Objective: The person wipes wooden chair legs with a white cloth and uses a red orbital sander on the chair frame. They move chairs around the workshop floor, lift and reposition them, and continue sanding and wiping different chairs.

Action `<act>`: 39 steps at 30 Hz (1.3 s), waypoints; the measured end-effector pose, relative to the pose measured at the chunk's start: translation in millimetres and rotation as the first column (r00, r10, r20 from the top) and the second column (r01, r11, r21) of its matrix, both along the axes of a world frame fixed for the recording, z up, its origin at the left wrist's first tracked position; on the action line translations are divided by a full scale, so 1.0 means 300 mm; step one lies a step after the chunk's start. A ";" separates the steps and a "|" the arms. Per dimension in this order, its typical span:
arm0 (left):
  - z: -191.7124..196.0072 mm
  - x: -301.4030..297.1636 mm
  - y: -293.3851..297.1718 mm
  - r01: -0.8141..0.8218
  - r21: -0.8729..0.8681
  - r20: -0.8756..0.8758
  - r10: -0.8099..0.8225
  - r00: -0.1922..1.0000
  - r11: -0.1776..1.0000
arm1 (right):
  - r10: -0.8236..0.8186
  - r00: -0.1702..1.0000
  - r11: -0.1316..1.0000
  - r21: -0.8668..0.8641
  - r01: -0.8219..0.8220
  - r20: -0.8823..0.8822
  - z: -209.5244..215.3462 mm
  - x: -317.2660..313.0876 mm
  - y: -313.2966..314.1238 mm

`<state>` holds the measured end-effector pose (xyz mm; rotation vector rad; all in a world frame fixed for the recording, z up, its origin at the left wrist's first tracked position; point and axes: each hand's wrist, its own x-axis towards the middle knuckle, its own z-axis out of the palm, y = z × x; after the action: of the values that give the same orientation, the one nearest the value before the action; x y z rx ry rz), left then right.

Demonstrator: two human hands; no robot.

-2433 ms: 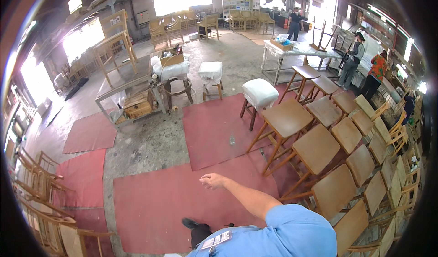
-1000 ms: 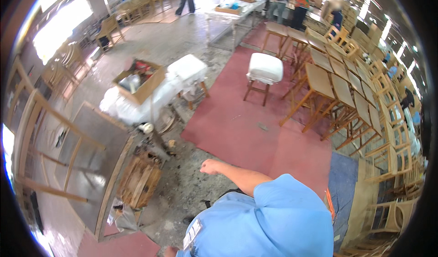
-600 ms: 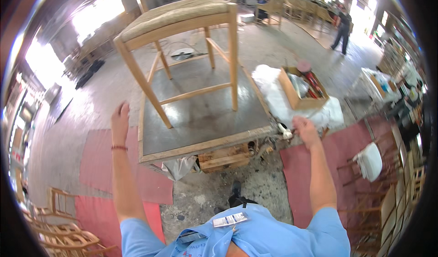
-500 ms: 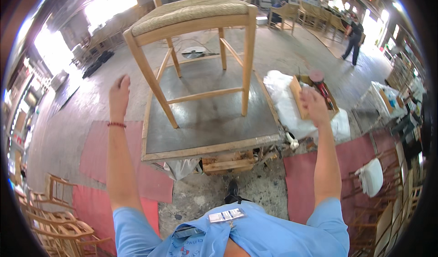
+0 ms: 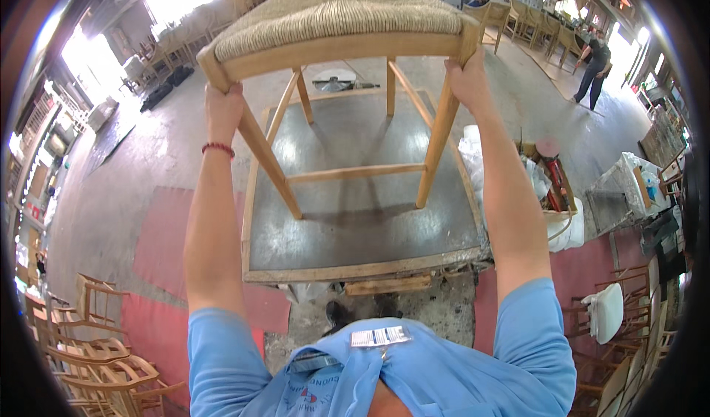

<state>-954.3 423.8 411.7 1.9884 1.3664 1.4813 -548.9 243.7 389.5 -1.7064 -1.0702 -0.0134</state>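
A wooden chair (image 5: pixel 340 45) with a woven cord seat stands on a dark-topped table (image 5: pixel 355 243) in front of me. Its front edge faces me, and its back is mostly cut off by the top of the picture. At the chair's left front corner, my left hand (image 5: pixel 223 106), with a red bracelet at the wrist, is wrapped round the top of the leg just under the seat rail. My right hand (image 5: pixel 467 84) grips the right front leg at the same height. Some fingers of both hands are hidden behind the wood.
Right of the table, a box of tools (image 5: pixel 551 176) rests on white wrapping. Wooden chair frames (image 5: pixel 111 350) crowd the lower left, and a white-seated chair (image 5: pixel 603 313) stands at the right. Red mats (image 5: pixel 159 335) cover part of the floor. A person (image 5: pixel 592 69) stands far right.
Both my hands were apart from the chair, held out at its sides. They have moved inward and up and closed on its front legs. The chair now looks nearer.
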 end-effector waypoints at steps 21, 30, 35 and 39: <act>0.048 -0.136 0.145 0.423 -0.164 0.206 -0.389 0.898 0.891 | 0.220 0.936 0.970 0.159 -0.181 -0.273 0.084 0.029 0.019; -0.101 0.069 0.301 0.170 -0.075 0.670 -0.077 0.738 0.983 | 0.258 0.862 0.801 0.595 0.061 -0.436 -0.007 0.031 0.265; -0.148 0.037 0.304 0.145 0.002 0.642 -0.113 0.758 0.989 | 0.343 0.853 0.717 0.696 0.033 -0.394 -0.011 0.028 0.238; -0.193 -0.036 0.244 0.124 0.118 0.578 -0.170 0.798 0.985 | 0.357 0.856 0.673 0.738 0.041 -0.373 -0.045 -0.043 0.125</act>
<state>-965.1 496.9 353.9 1.4301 0.8751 1.8753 -561.7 281.2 376.0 -0.7961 -0.6742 0.0978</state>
